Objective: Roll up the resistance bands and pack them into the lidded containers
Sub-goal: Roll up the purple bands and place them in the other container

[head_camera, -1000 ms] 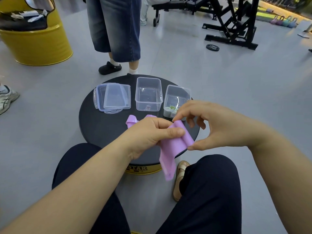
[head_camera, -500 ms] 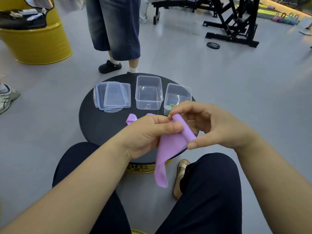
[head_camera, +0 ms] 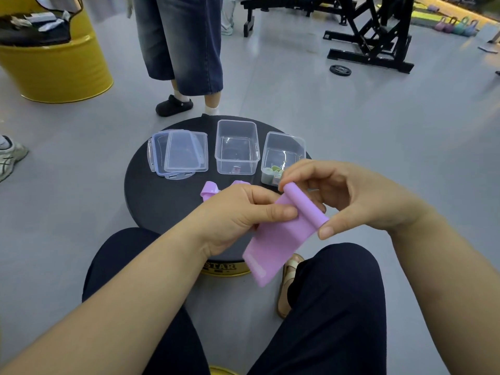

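1. Head view: left hand [head_camera: 243, 212] and right hand [head_camera: 357, 196] both grasp the band [head_camera: 273, 244]. It is held in the air over the near edge of the table [head_camera: 151, 196] and does not rest on it.
2. Change over the last 1 s: the band's top end was only pinched flat. It is now turned over into a tight roll [head_camera: 305, 205] across the full width.
3. Grip: right index finger and thumb pinch the 2 ends of the roll. The left thumb clamps the flat part just below it.
4. The flat tail hangs past the table's near edge, so most of the length looks unrolled.
5. Purple loops [head_camera: 209, 188] lie on the table just behind the left hand. Cannot tell whether they are this band's other end or a 2nd band.
6. Middle container [head_camera: 236, 147] holds no band. Right container [head_camera: 284, 152] holds a green roll [head_camera: 273, 169]. Lids [head_camera: 184, 152] lie stacked toward the table's left edge.
7. Judgement: rolling has properly started and is at an early stage. Packing and lidding are not yet done.
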Action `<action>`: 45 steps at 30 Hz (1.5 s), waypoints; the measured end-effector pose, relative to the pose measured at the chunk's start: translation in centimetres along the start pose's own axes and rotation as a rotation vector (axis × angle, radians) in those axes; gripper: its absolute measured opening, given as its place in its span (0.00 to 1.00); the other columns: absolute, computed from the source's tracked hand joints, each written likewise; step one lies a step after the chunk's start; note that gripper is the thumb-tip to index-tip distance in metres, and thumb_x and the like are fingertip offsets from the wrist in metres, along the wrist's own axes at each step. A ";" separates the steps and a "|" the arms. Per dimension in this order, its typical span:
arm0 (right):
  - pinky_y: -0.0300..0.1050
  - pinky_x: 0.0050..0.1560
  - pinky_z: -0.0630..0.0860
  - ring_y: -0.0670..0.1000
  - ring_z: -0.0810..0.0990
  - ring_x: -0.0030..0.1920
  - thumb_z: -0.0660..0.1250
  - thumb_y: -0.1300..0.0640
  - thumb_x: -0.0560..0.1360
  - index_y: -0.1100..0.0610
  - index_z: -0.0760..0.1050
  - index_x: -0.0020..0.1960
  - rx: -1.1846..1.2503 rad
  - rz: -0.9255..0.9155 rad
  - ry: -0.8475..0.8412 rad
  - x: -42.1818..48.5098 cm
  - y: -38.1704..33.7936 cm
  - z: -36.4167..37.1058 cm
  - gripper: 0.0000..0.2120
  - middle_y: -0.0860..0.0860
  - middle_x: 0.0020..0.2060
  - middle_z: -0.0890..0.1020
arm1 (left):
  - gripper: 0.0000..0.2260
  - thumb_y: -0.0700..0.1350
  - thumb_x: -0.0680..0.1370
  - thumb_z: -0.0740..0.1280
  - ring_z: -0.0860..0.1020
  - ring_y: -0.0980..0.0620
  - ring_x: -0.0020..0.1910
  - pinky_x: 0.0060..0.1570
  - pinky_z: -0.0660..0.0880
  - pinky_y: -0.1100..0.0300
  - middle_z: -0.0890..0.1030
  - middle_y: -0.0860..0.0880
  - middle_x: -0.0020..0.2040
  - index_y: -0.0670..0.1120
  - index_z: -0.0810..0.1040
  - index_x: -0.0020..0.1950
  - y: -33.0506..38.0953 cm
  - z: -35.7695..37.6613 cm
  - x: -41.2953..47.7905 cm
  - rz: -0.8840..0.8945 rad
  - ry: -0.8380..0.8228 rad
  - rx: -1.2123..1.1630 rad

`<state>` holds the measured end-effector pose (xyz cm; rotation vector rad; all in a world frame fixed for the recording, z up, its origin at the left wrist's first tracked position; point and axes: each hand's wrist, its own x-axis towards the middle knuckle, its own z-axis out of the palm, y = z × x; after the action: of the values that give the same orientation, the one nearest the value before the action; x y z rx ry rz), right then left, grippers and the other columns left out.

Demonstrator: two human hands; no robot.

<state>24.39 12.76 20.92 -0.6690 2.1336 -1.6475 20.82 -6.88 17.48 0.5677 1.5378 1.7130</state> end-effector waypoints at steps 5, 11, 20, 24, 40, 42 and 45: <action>0.40 0.48 0.74 0.60 0.73 0.50 0.76 0.57 0.58 0.43 0.79 0.52 -0.060 0.006 0.053 -0.1 0.1 0.1 0.24 0.42 0.51 0.78 | 0.03 0.42 0.66 0.71 0.80 0.56 0.38 0.42 0.76 0.65 0.83 0.52 0.36 0.49 0.85 0.35 -0.2 -0.3 0.1 0.022 -0.002 0.026; 0.48 0.43 0.72 0.51 0.73 0.46 0.77 0.53 0.59 0.45 0.77 0.53 -0.264 0.051 0.013 0.1 -0.7 0.0 0.23 0.47 0.55 0.75 | 0.12 0.52 0.61 0.72 0.80 0.58 0.43 0.48 0.76 0.64 0.84 0.54 0.42 0.52 0.85 0.43 -0.1 -0.1 -0.2 0.012 -0.064 0.000; 0.40 0.44 0.72 0.45 0.73 0.46 0.76 0.49 0.61 0.50 0.73 0.62 -0.405 0.065 0.006 0.2 -1.0 0.2 0.31 0.44 0.56 0.74 | 0.15 0.56 0.59 0.74 0.77 0.52 0.47 0.55 0.70 0.55 0.81 0.47 0.46 0.47 0.85 0.39 -0.7 -0.3 0.1 -0.007 0.033 0.001; 0.39 0.42 0.72 0.48 0.73 0.44 0.77 0.49 0.60 0.48 0.76 0.56 -0.431 0.034 0.024 0.3 -1.2 0.4 0.26 0.48 0.54 0.75 | 0.24 0.64 0.52 0.78 0.78 0.54 0.46 0.53 0.71 0.56 0.82 0.50 0.43 0.48 0.85 0.38 -0.9 -0.4 0.3 -0.002 0.005 0.031; 0.41 0.48 0.79 0.51 0.83 0.47 0.64 0.44 0.72 0.54 0.79 0.49 0.147 0.078 0.774 1.1 2.8 5.1 0.15 0.52 0.47 0.84 | 0.05 0.46 0.71 0.70 0.79 0.53 0.49 0.52 0.74 0.57 0.84 0.52 0.48 0.50 0.85 0.44 -1.0 0.0 0.2 0.183 0.232 -0.095; 0.44 0.51 0.79 0.50 0.83 0.48 0.68 0.43 0.71 0.54 0.79 0.48 0.133 0.060 0.824 1.5 2.7 6.1 0.15 0.51 0.46 0.85 | 0.06 0.45 0.68 0.71 0.81 0.54 0.46 0.47 0.76 0.60 0.85 0.52 0.45 0.50 0.85 0.42 -1.1 0.2 0.2 0.193 0.298 -0.156; 0.38 0.45 0.78 0.46 0.83 0.42 0.70 0.49 0.69 0.53 0.79 0.46 0.143 0.025 0.902 1.8 2.4 6.8 0.09 0.50 0.41 0.85 | 0.07 0.46 0.65 0.70 0.82 0.55 0.45 0.49 0.77 0.59 0.85 0.53 0.43 0.53 0.85 0.41 -1.3 0.3 0.3 0.207 0.354 -0.177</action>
<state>26.29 6.84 16.86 0.2177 2.4926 -2.3444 21.20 -6.47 16.23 0.3538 1.5850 2.1757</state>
